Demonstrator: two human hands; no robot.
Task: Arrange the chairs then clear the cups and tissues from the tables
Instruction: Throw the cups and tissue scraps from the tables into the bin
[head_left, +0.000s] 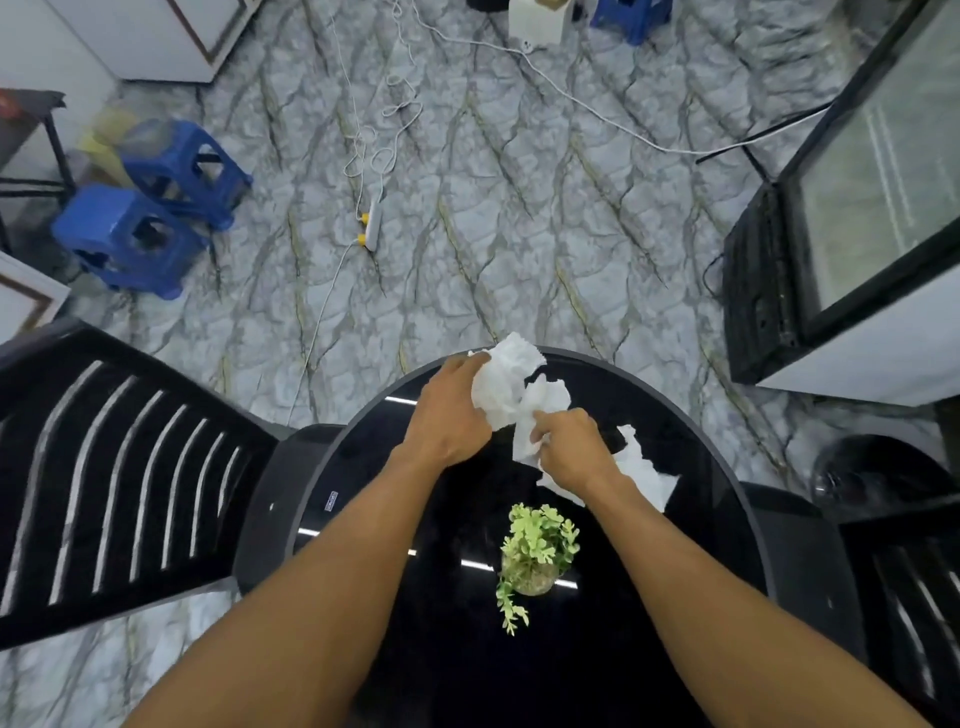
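Forearms, two, bare, reaching forward from the bottom edge over the bench.

Item: small green leafy plant in a round glass pot (540, 545), upright near the middle of the round glossy black bench (395, 519). Not part of the job.

Item: left hand (447, 410), knuckles up, grip curled round a crumpled white tissue wad (506, 379) at the far rim of the bench. The wad is bunched against the palm and its loose end sticks up past the fingers.

Item: right hand (571, 447), just beside the left, palm down. Its thumb and forefinger pinch one end of a flat white tissue sheet (644, 467), which trails under the wrist and lies on the bench. I cannot tell whether it is one sheet or several.

Item: black slatted plastic chair (104, 467), drawn in at the left of the bench; a second black chair (909, 571) at the right.

Progress, as I judge it: the chairs at this bench look arranged and tissue clearing is under way. One wad is gathered and the flat sheet is yet to be lifted. I see no cup in view, and other benches are out of sight.

Farther: grey veined tile floor (519, 234), a white power strip with cable (371, 223), two blue plastic stools (130, 239) and a glass-door cooler (857, 208).
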